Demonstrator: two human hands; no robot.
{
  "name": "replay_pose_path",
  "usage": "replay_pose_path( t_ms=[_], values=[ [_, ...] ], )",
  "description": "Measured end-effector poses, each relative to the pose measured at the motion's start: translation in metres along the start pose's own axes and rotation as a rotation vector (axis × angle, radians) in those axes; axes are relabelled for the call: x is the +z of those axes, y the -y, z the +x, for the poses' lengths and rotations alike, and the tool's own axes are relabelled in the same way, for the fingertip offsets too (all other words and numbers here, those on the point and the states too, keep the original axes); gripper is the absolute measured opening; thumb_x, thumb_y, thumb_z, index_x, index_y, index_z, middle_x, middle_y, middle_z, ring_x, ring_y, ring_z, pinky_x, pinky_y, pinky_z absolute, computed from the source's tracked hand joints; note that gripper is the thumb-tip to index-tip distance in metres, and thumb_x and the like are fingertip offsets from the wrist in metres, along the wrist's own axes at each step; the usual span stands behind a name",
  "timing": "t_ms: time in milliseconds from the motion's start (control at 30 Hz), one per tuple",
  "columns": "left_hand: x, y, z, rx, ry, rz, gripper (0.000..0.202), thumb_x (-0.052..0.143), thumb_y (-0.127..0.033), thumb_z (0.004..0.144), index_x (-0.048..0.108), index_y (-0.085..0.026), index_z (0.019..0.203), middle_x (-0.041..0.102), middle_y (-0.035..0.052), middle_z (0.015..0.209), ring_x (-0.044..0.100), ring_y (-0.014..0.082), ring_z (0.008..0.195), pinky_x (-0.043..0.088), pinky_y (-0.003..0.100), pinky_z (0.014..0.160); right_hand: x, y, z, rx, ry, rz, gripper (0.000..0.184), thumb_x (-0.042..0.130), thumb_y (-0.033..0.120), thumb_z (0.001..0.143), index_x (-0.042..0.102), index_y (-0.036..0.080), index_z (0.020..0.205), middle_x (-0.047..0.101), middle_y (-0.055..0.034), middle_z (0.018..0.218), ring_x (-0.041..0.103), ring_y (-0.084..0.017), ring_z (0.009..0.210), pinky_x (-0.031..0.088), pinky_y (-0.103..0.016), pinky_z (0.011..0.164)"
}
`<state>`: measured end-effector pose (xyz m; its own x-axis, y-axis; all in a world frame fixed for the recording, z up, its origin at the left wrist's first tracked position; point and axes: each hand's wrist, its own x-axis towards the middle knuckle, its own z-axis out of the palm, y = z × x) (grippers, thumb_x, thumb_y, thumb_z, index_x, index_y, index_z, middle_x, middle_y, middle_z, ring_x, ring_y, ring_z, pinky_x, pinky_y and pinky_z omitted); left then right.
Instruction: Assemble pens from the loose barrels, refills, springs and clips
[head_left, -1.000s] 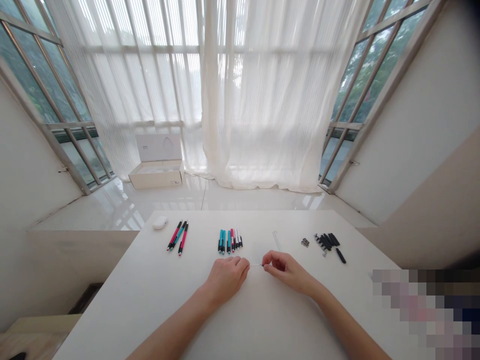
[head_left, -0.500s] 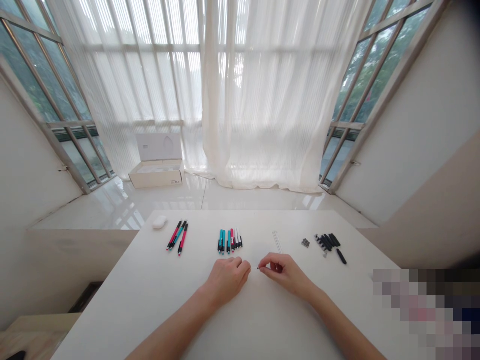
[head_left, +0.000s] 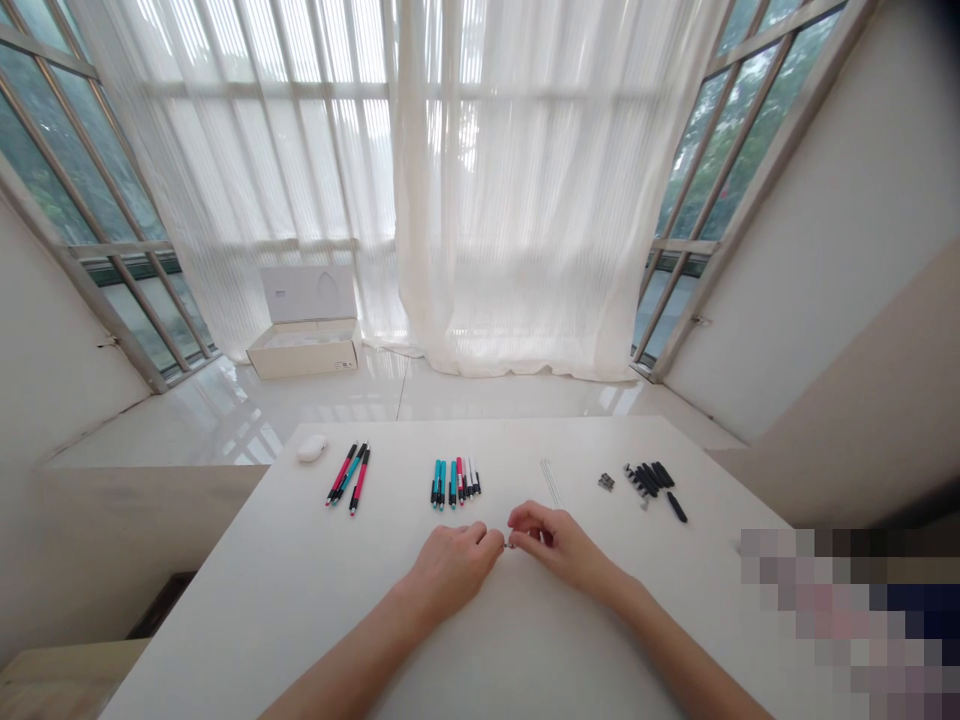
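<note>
My left hand [head_left: 454, 562] and my right hand [head_left: 553, 542] rest on the white table [head_left: 300, 590] near its middle, fingertips almost touching. Both are closed in a pinch on a thin pale pen refill [head_left: 509, 545], of which only a tiny bit shows between them. Just beyond the hands lies a row of teal, pink and white pen barrels [head_left: 454, 481]. Thin clear refills [head_left: 550, 481] lie to the right of those.
Three assembled pens [head_left: 348, 474] and a small white case [head_left: 311, 447] lie at the far left. Small springs [head_left: 606, 482] and black pen caps [head_left: 654, 480] sit at the far right. An open white box [head_left: 304, 335] stands on the floor by the curtained window.
My hands have come closer together, so less of the thin refill shows between them. The view has shifted slightly.
</note>
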<state>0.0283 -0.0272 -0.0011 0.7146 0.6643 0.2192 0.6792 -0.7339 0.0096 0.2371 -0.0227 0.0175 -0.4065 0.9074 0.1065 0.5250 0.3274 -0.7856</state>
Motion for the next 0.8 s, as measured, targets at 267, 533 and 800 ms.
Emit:
replay_pose_path(
  t_ms=[267,533,800],
  values=[
    [0.001,0.001,0.001,-0.081,-0.112,-0.104,0.019,0.032,-0.023,0.098,0.050,-0.021,0.094,0.060,0.0007,0.081,0.058,0.0151,0.069,0.041,0.024,0.055,-0.101,-0.059,-0.024,0.469,-0.725,-0.549,0.029,0.048,0.045,0.081,0.064,0.022,0.088,0.070,-0.0047,0.078,0.060,-0.020,0.067,0.041,-0.030,0.058],
    [0.003,0.003,0.001,-0.054,-0.202,-0.135,0.021,0.032,-0.022,0.098,0.051,-0.020,0.090,0.059,0.0012,0.078,0.056,0.0151,0.070,0.042,0.025,0.060,-0.147,-0.125,-0.065,0.929,-0.604,-0.581,0.033,0.060,0.046,0.066,0.067,0.022,0.086,0.072,-0.0120,0.091,0.065,-0.032,0.079,0.045,-0.037,0.059],
    [0.004,0.003,0.001,-0.071,-0.238,-0.142,0.020,0.033,-0.022,0.098,0.052,-0.020,0.089,0.058,0.0015,0.077,0.056,0.0155,0.070,0.043,0.025,0.062,-0.145,-0.118,-0.055,0.704,-0.698,-0.463,0.031,0.056,0.039,0.068,0.068,0.020,0.090,0.071,-0.0102,0.089,0.063,-0.026,0.073,0.046,-0.036,0.063]
  ],
)
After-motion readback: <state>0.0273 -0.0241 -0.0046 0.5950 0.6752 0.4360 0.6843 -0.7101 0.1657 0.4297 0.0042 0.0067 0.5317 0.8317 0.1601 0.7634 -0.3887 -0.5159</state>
